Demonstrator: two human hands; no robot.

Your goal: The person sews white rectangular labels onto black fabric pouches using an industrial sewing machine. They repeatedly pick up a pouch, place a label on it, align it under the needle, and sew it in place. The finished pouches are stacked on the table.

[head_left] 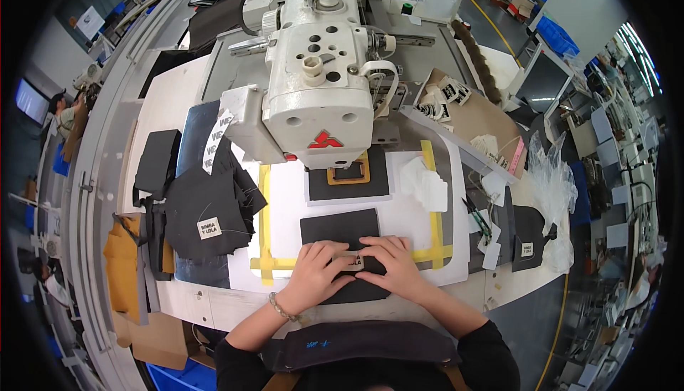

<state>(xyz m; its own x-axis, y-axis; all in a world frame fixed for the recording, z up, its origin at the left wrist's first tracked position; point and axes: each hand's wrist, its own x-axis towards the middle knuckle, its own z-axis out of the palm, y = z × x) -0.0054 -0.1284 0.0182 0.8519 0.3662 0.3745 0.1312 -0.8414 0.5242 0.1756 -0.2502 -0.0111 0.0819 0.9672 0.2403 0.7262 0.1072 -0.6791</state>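
Observation:
A black fabric piece [339,227] lies on the white work plate in front of me, reaching over its near edge. On that piece sits a small pale label [354,263] with dark print. My left hand [313,275] has its fingertips closed at the label's left side. From the other side my right hand [390,268] curls its index finger and thumb around the label's right end. Part of the label is hidden under my fingers. Farther back, another black piece [349,186] rests beneath the sewing machine head [320,95], with a yellow-brown frame [365,168] pressed on it.
Left of the plate is a stack of black pieces [203,209], a labelled one on top. A cardboard tray [456,124] of labels stands at the back right. Green-handled snips [479,221] lie right of the plate, near a labelled black piece [527,240] and clear plastic [550,184].

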